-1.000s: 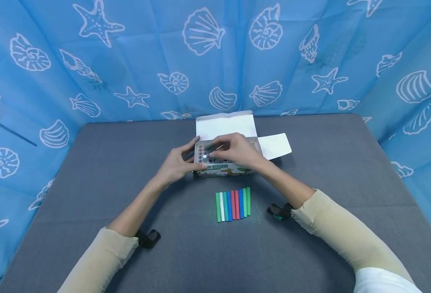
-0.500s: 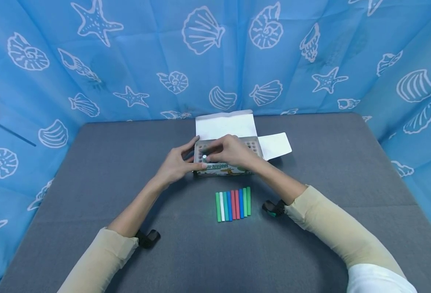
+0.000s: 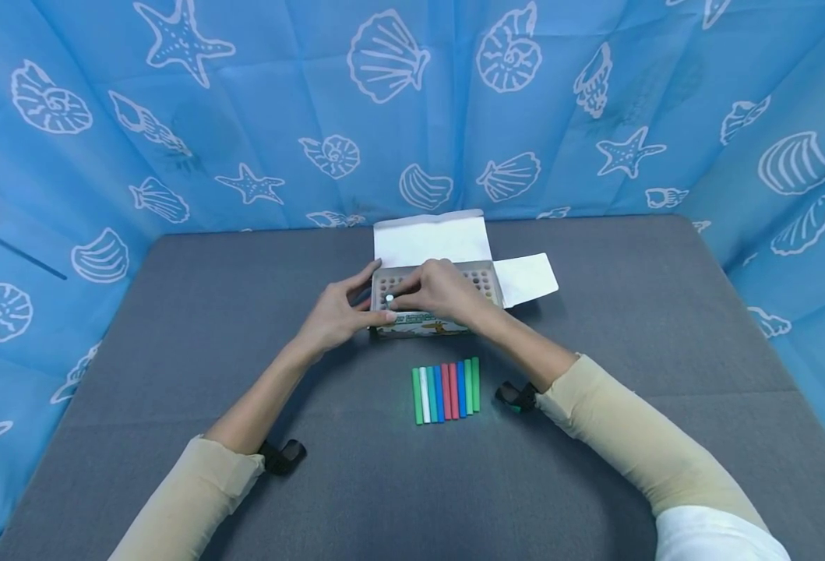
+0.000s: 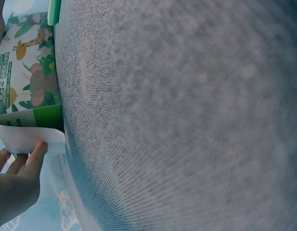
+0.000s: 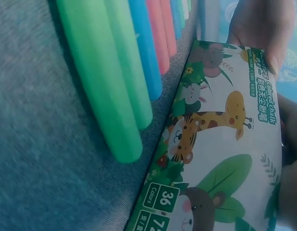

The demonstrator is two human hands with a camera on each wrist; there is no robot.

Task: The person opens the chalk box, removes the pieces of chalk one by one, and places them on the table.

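Note:
My left hand [image 3: 340,314] grips the left end of an open chalk box [image 3: 429,326], its thumb on the front edge. In the left wrist view, its fingers lie against a white end flap [image 4: 30,139]. Over the box's grey holed tray [image 3: 482,277], my right hand [image 3: 447,292] reaches in from the right. Its thumb and index fingertip pinch the top of a white chalk stick [image 3: 389,299] near the tray's left end. The stick's lower part is hidden. In the right wrist view, the animal-printed front [image 5: 215,125] fills the right side, with that hand mostly out of sight.
Several chalk sticks [image 3: 445,392] in green, white, blue and red lie side by side in front of the box. The raised lid [image 3: 433,241] stands behind it, and a white side flap [image 3: 527,279] sticks out right. A patterned blue curtain [image 3: 412,109] hangs behind the grey table [image 3: 244,280].
My right hand has moved left across the tray, and its fingertips have closed in on the white chalk stick. The left hand and the row of chalk have stayed in place.

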